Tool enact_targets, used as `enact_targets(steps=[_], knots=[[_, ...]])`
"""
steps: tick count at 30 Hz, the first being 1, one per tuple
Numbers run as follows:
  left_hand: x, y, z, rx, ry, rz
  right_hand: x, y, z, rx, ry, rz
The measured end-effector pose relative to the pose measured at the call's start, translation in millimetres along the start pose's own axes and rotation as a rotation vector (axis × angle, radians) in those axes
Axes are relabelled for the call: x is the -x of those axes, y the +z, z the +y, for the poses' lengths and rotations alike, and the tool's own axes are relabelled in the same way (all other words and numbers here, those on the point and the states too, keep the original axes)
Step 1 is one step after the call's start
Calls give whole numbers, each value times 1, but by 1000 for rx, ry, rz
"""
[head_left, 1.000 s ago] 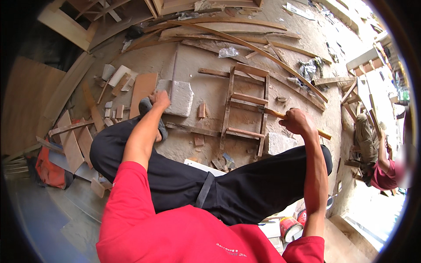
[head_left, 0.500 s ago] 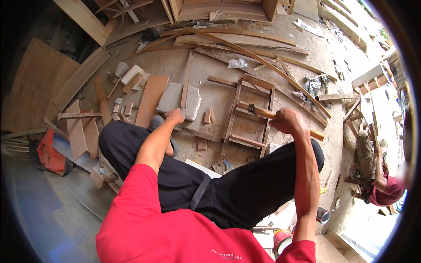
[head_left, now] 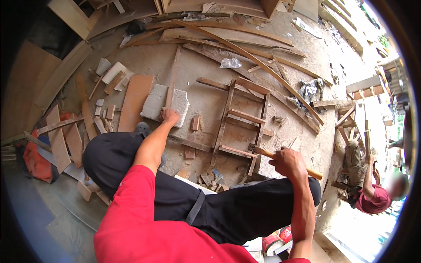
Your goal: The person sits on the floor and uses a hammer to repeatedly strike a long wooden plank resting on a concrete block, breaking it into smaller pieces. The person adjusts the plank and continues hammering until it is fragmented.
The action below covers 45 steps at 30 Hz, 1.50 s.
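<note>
My left hand [head_left: 170, 116] is closed on the near end of a narrow wooden strip [head_left: 174, 74]. That end of the strip lies over a pale concrete slab [head_left: 180, 100] on the ground. In my right hand [head_left: 287, 162] is a hammer [head_left: 265, 152], gripped by its wooden handle. Its head is by the near end of a ladder-like wooden frame [head_left: 247, 116], just right of the lowest crosspiece; whether they touch I cannot tell. A small wood block [head_left: 195, 122] stands between the slab and the frame.
Long boards [head_left: 245, 52] lie across the far floor. Wood offcuts [head_left: 115, 82] and a reddish-brown board [head_left: 137, 98] are left of the slab. An orange bag [head_left: 37, 160] sits far left. A co-worker [head_left: 370, 197] sits at the right. Paint cans [head_left: 272, 243] stand by my right leg.
My right hand has brought the hammer nearer to me, from over the frame's middle to its near end. My left hand keeps its grip on the strip. The co-worker's head has lifted.
</note>
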<state>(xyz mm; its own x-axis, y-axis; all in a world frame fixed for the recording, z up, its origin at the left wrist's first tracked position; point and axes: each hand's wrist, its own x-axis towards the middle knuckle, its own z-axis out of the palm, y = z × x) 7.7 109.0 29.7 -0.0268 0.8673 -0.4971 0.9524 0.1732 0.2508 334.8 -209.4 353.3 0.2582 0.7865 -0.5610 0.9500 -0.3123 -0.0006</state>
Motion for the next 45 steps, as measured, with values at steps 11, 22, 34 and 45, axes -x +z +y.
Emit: enact_targets(steps=[11, 22, 34, 45], knots=[[-62, -134, -55, -334, -507, 316, -76, 15, -6, -98, -78, -145], [190, -120, 12, 372, 62, -155, -64, -11, -104, -571, 212, -218], [340, -412, -36, 1307, -49, -301, 27, -258, -349, -639, 190, -673], [315, -496, -269, 1154, -683, 55, -4, -393, -417, -841, 213, -532]])
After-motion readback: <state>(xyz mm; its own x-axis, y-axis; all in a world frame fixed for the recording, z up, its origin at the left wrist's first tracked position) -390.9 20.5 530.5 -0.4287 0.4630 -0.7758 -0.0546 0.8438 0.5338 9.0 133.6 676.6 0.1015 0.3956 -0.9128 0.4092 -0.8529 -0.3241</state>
